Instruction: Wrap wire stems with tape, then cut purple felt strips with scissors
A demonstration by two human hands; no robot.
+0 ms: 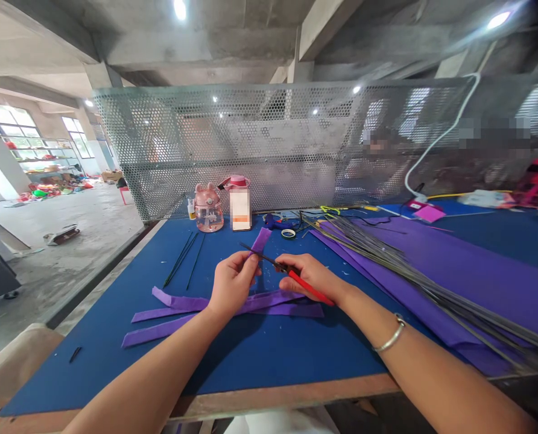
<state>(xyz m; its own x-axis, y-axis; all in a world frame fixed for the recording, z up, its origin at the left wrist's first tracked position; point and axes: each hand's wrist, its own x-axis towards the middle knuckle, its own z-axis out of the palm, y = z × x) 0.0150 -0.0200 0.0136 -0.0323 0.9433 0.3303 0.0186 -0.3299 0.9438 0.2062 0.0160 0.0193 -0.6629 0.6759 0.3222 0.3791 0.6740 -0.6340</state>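
My left hand point(233, 278) is closed in a pinch on a short purple strip point(262, 240), whose free end points up and away. My right hand point(312, 276) grips red-handled scissors point(306, 286). Their dark blades lie across the purple strip, just above my left fingertips. Whether the blades are parted is too small to tell. Below my hands, longer purple strips point(160, 314) lie loosely side by side on the blue table, partly hidden by my left hand and forearm.
Thin dark wires point(181, 259) lie left. A pink bottle point(209, 208), a phone point(240, 209), a tape roll point(288, 234) and a blue glue gun point(278, 222) stand or lie at the back. Purple sheets point(468, 265) and a wire bundle point(414, 271) cover the right; a perforated screen point(233, 138) rises behind.
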